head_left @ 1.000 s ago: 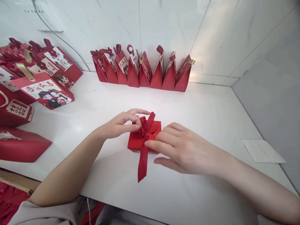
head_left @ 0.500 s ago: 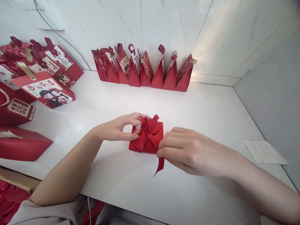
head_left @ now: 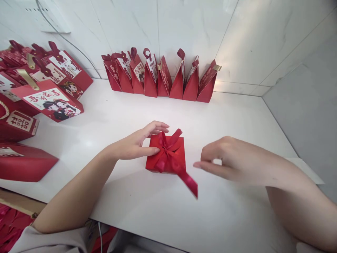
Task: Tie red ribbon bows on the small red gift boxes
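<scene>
A small red gift box [head_left: 152, 160] lies on the white table, tied on top with a dark red ribbon bow [head_left: 166, 150]. One ribbon tail stretches past the box's front right corner. My left hand [head_left: 142, 142] is at the box's left side, its thumb resting on the lid by the bow. Its other fingers reach loosely beyond the back edge, partly hidden. To the right of the box hovers my right hand [head_left: 223, 160], fingers loosely curled, with nothing visible in it and not touching the ribbon.
Several red folded boxes [head_left: 163, 84] with ribbon handles stand in a row along the tiled wall. More red printed gift boxes [head_left: 52, 102] crowd the table's left side. A white card [head_left: 306, 168] lies at the right edge, partly behind my right arm. A cable [head_left: 71, 44] runs down the wall.
My right hand has let go of the ribbon tail and moved right; the tail now swings outward. My left fingers have left the bow loop and straightened toward the back.
</scene>
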